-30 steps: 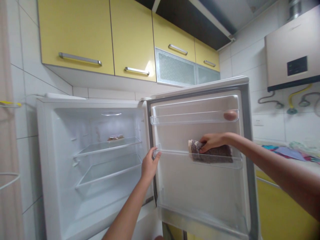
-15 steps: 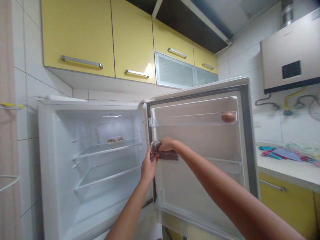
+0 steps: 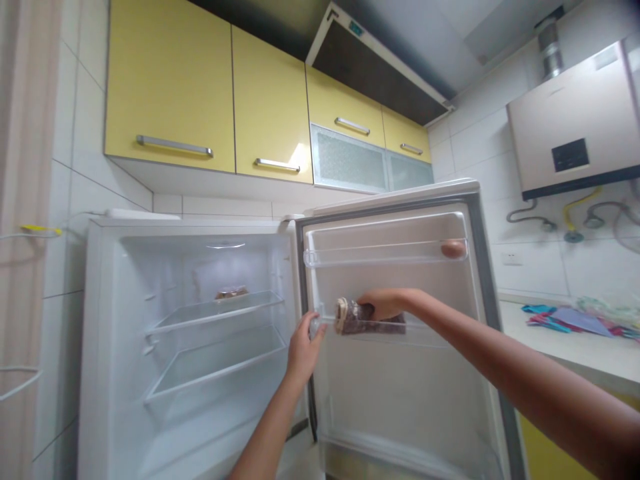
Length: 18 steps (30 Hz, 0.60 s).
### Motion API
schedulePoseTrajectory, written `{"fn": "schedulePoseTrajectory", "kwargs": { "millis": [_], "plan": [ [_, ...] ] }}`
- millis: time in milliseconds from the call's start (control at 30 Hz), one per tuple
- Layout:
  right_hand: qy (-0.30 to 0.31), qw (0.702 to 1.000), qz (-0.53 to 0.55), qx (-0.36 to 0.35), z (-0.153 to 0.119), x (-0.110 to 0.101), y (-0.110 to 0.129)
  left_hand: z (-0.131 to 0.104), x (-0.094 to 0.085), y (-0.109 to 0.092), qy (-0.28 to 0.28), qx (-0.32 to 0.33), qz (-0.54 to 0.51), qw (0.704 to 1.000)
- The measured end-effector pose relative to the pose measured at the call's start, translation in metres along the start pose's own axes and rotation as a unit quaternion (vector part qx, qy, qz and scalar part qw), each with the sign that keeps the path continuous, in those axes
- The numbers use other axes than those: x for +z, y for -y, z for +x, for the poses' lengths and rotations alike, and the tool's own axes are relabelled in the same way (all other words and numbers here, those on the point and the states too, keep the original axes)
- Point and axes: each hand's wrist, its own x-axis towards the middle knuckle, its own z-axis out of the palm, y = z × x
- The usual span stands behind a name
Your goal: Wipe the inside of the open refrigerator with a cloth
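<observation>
Right hand (image 3: 386,304) clutches the cloth (image 3: 367,327) at the middle door shelf (image 3: 427,337), and the left hand (image 3: 303,345) pinches that shelf's hinge-side end

Free room opens below the middle door rack (image 3: 423,336), its hinge-side end blocked by the left hand (image 3: 304,348); above the brown cloth (image 3: 367,325), the upper rack (image 3: 375,255) caps the gap.
</observation>
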Motion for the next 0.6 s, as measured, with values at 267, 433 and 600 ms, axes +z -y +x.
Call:
{"fn": "schedulePoseTrajectory", "kwargs": {
  "millis": [267,433,600],
  "plan": [
    [-0.026,0.999,0.011,0.045,-0.075,0.009,-0.071,0.015,-0.010,-0.011,0.080,0.048,0.059,0.994],
    [-0.050,0.996,0.002,0.067,-0.105,0.008,-0.091,0.013,-0.004,-0.012,0.073,0.047,0.059,0.995],
    [-0.218,0.952,-0.161,0.146,-0.114,0.011,-0.060,0.011,-0.001,-0.009,0.061,0.047,0.052,0.996]
  ]
}}
